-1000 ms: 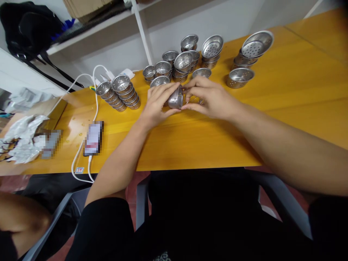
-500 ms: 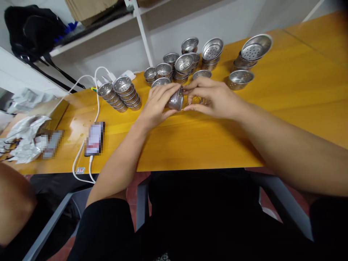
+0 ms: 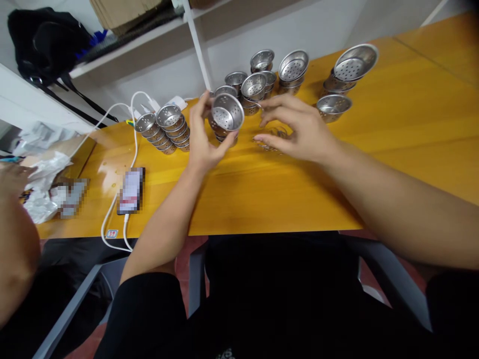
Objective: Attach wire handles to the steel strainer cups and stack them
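My left hand (image 3: 205,134) grips a perforated metal cup (image 3: 227,113) from its left side, thumb at the front and fingers behind. The cup's open mouth faces me, showing the holes in its base. More metal shows just below it; I cannot tell whether the two touch. To the right, my right hand (image 3: 294,127) is apart from the cup, thumb and fingers spread with a gap between them. Several thin, shiny wire-like pieces (image 3: 276,138) lie partly hidden by that hand. Behind both hands stand more perforated cups (image 3: 254,87), some stacked.
Two leaning cup stacks (image 3: 172,124) stand left of my hands. More cups (image 3: 333,107) are at the right. A phone (image 3: 130,190) with a white cable (image 3: 105,219) lies on the wooden table (image 3: 239,199). At the far left are plastic bags (image 3: 47,179) and another person's arm (image 3: 17,249).
The cup in my left hand has moved left and turned from its side to face me. My right hand has parted from its rim and its fingers have spread.
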### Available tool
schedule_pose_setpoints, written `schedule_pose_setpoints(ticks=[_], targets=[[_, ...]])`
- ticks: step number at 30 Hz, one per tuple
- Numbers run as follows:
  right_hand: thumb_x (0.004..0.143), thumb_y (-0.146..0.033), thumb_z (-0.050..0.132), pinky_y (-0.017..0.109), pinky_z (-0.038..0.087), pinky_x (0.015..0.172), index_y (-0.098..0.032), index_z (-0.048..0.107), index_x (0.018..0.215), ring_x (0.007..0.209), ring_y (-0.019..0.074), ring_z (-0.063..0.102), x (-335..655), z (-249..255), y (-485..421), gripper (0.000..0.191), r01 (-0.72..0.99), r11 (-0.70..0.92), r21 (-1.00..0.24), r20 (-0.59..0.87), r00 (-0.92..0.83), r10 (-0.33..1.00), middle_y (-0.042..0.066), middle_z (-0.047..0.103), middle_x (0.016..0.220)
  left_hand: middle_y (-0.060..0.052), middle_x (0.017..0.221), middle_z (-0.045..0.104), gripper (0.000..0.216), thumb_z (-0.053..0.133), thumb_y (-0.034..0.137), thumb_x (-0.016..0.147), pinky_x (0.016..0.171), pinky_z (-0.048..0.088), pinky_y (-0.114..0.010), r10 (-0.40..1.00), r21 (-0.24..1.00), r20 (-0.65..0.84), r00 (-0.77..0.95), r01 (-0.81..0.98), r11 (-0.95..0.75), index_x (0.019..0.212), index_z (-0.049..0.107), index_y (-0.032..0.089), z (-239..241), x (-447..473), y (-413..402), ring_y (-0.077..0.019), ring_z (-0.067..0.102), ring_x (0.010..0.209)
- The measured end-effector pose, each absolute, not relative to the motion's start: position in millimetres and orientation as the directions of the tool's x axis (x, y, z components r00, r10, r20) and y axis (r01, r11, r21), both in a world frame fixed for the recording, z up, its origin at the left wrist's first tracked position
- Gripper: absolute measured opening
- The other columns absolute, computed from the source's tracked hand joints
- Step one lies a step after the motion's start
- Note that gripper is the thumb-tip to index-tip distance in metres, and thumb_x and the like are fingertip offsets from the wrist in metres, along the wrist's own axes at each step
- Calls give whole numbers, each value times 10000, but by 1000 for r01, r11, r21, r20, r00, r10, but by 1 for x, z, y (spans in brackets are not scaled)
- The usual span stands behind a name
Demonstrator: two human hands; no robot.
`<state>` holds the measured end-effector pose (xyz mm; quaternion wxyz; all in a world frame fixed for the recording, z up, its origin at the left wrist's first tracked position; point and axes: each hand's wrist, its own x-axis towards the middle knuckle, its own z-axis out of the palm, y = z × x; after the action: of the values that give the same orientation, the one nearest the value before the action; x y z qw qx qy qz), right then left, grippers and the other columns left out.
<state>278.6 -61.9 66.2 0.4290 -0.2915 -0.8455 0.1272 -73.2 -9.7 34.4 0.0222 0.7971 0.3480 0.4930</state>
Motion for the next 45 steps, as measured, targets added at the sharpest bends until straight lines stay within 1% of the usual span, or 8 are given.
schedule_pose_setpoints(ticks=[3,7,11,14,17,20,28,45], targets=[[1214,-758,805,812,643,1350,-353,935,1447,1545,567,802,291,53,-42,485,516,720,-464,490,-528,693,178,857,1604,-149,2013,458,1293,715,1112,1040,1675,414,-666,575,455,814,83,525,-719,2037,165,498,17,-82,11,-466,490,1963],[1197,-679,787,766,711,1193,-288,939,1294,1314,525,883,301,39,-20,431,644,659,-389,242,-619,747,203,905,1383,-124,2055,469,1182,623,1088,1111,1665,449,-639,655,548,753,63,491,-677,2042,189,503,4,-87,29,-416,517,1972],[1186,-705,807,824,651,1313,-257,862,1657,1502,584,834,291,39,-24,652,660,627,-415,283,-561,778,245,853,1648,-117,2051,533,1114,595,1099,1113,1662,462,-633,714,622,698,56,448,-643,2005,313,494,-1,-79,35,-391,547,1965],[1203,-773,774,861,526,1484,-325,558,2022,1764,611,663,275,46,-37,958,564,673,-478,395,-547,738,213,645,1973,-123,2041,559,1123,632,1127,1073,1678,434,-632,720,641,691,57,412,-648,1952,407,466,-4,-71,37,-393,556,1961],[1194,-822,754,840,373,1612,-372,286,2151,1938,591,458,259,52,-45,1157,474,721,-506,436,-581,687,132,412,2153,-140,2049,548,1150,689,1121,1048,1699,382,-644,731,654,677,87,384,-652,1936,428,438,-8,-69,40,-413,525,1982],[1194,-891,709,812,300,1650,-360,187,2173,2004,559,345,249,52,-45,1230,409,750,-519,442,-623,646,82,304,2202,-140,2106,463,1159,686,1091,1076,1687,399,-649,748,670,649,139,363,-648,1982,324,465,-11,-72,41,-419,493,2005],[1205,-722,791,821,361,1625,-387,270,2158,1959,547,455,244,46,-43,1137,329,776,-538,505,-612,609,69,396,2167,-185,2091,496,1045,565,1000,1194,1544,620,-627,789,643,573,223,474,-601,2014,255,431,6,-60,13,-385,567,1965],[1225,-669,743,769,451,1597,-377,302,2154,1934,513,497,235,49,-49,1069,306,764,-567,526,-579,623,76,448,2142,-211,1983,634,1079,564,1067,1153,1530,637,-652,817,658,536,211,502,-561,1972,392,386,23,-54,6,-393,664,1889]])
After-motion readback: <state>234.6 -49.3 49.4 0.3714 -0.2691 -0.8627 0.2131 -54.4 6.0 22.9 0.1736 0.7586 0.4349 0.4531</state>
